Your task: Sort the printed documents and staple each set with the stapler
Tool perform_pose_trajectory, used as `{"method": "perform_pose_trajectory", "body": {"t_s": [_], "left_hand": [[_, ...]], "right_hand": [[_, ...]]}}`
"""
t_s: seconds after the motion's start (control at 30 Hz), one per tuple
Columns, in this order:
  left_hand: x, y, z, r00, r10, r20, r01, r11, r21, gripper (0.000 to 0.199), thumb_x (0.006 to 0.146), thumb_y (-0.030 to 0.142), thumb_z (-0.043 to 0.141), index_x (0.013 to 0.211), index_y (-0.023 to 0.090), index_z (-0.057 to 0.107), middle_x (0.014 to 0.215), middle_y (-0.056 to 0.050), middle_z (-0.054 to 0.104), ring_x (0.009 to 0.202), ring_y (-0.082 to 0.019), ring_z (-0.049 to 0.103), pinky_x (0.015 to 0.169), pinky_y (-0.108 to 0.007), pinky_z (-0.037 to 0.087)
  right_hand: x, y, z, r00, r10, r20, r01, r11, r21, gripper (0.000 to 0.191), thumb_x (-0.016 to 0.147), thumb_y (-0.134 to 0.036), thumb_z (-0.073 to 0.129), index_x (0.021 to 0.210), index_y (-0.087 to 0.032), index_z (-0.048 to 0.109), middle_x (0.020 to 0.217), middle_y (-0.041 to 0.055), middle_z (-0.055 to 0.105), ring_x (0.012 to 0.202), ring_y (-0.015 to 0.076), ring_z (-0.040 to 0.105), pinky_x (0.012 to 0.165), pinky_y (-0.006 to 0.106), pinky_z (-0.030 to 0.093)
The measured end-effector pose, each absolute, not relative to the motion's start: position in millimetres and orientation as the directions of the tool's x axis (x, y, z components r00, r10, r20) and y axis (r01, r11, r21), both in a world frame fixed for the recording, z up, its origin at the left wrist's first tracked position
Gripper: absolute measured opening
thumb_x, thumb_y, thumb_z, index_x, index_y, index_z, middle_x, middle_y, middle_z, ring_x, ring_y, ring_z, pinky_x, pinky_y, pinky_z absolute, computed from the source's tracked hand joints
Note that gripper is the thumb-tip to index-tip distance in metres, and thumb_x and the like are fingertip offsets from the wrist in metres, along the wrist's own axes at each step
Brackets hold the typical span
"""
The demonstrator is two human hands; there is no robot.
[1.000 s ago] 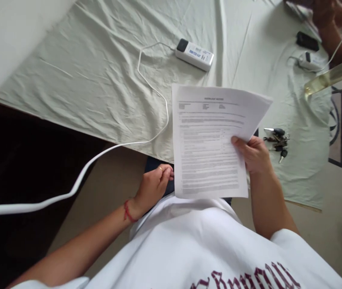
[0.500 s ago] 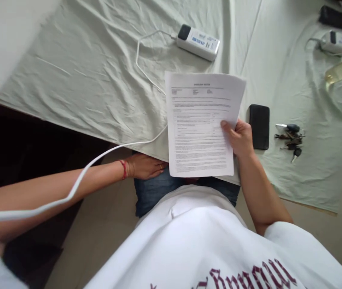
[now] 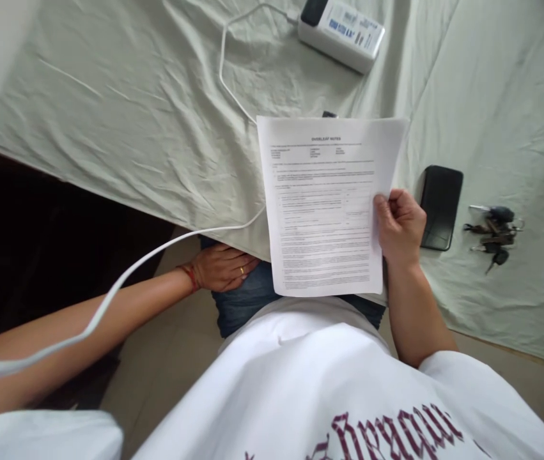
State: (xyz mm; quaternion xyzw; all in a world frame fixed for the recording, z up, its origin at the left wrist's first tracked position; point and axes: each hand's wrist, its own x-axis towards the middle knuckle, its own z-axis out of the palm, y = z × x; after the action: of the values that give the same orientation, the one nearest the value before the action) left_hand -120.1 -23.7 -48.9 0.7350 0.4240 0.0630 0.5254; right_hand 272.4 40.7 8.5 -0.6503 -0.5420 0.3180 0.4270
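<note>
My right hand [image 3: 402, 227] pinches the right edge of a sheaf of printed papers [image 3: 324, 211], thumb on the front and fingers curled behind. The papers are tilted up over the table edge in front of me, with the heading "Overleaf Notes" on the top sheet. My left hand [image 3: 226, 267] lies flat on the thigh of my jeans [image 3: 247, 303], fingers stretched, just beside the cloth's edge. It holds nothing; a ring and a red wrist thread show on it. Part of a small dark object [image 3: 330, 114] peeks out above the papers' top edge, too hidden to name.
A white power bank [image 3: 341, 32] lies at the back of the green tablecloth [image 3: 156, 128]. Its white cable [image 3: 170, 239] passes behind the papers and crosses over my left arm. Right of my right hand are a black phone [image 3: 442, 207] and a bunch of keys [image 3: 495, 233].
The view has shifted, so the phone and keys appear farther right and the power bank higher. The papers stand a little clear of my right palm, gripped nearer their edge. My left hand stays on the thigh.
</note>
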Motion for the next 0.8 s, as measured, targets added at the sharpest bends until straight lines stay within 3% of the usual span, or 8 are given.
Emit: {"method": "perform_pose_trajectory", "body": {"t_s": [0.33, 0.63, 0.8], "left_hand": [[-120.2, -23.1, -50.1, 0.659, 0.66, -0.36, 0.573, -0.131, 0.809, 0.041, 0.068, 0.036, 0.072, 0.106, 0.023, 0.078, 0.097, -0.006, 0.081, 0.086, -0.021, 0.067, 0.084, -0.03, 0.042], [-117.6, -22.8, -48.5, 0.593, 0.706, -0.386, 0.535, 0.013, 0.845, 0.039, 0.067, 0.038, 0.074, 0.101, 0.02, 0.077, 0.093, -0.007, 0.08, 0.083, -0.02, 0.066, 0.082, -0.03, 0.043], [-118.9, -23.4, -50.3, 0.588, 0.731, -0.346, 0.506, 0.001, 0.863, 0.038, 0.067, 0.042, 0.075, 0.099, 0.02, 0.075, 0.091, -0.007, 0.08, 0.082, -0.02, 0.069, 0.082, -0.029, 0.046]], "right_hand": [[271.8, 38.7, 10.8, 0.216, 0.976, 0.025, 0.357, -0.055, -0.933, 0.028, 0.093, -0.051, 0.07, 0.089, -0.023, 0.066, 0.066, -0.0038, 0.054, 0.055, 0.0106, 0.044, 0.054, 0.028, 0.032], [271.8, 38.4, 12.2, 0.203, 0.979, 0.022, 0.378, -0.057, -0.924, 0.03, 0.093, -0.053, 0.07, 0.089, -0.023, 0.065, 0.066, -0.0036, 0.055, 0.055, 0.0109, 0.045, 0.054, 0.028, 0.033], [272.0, 37.9, 13.1, 0.192, 0.981, 0.02, 0.401, -0.06, -0.914, 0.03, 0.093, -0.053, 0.069, 0.09, -0.023, 0.065, 0.065, -0.0039, 0.054, 0.054, 0.011, 0.043, 0.053, 0.029, 0.032]]}}
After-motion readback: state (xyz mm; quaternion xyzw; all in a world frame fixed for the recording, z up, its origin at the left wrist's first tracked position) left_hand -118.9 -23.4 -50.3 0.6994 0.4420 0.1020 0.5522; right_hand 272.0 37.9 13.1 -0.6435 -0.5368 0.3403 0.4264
